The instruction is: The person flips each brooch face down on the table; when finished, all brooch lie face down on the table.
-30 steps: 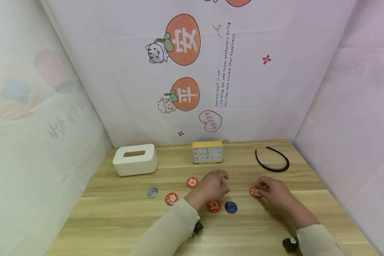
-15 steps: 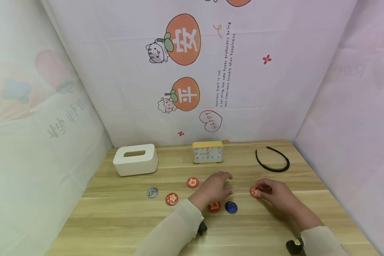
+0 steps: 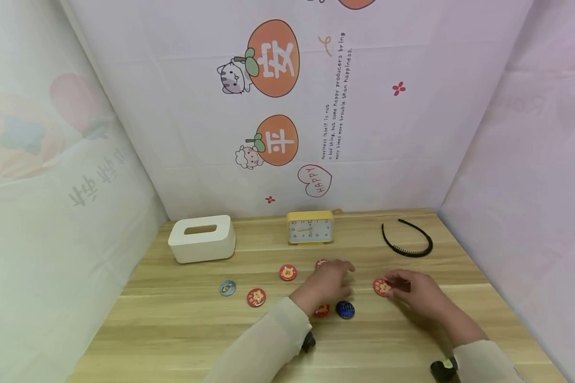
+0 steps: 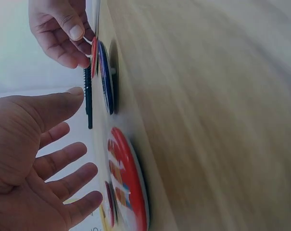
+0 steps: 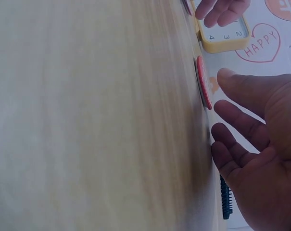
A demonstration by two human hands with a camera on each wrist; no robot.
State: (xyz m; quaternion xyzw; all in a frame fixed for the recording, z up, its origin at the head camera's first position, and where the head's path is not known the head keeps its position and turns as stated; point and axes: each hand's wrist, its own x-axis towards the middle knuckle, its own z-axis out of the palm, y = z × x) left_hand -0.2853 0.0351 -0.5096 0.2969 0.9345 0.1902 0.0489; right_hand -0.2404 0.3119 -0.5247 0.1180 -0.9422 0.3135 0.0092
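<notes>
The right hand [image 3: 416,291] has eased off the red badge [image 3: 381,288], seemingly placed on the desk [image 3: 172,330]; its grip is loosely parted, holding nothing, like the left hand [image 3: 323,284].

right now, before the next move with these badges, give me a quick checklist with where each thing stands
1. Left grip free: ok, fingers spread, holding nothing.
2. Right grip closed on the rightmost red badge: not ok, thumb and fingers apart.
3. Contact with that badge: cannot tell.
4. Dark blue badge uncovered in the head view: ok.
5. Half-hidden red badge beside it fully visible there: not ok, left wrist covers part.
6. Black headband apart from both hands: ok.
</notes>
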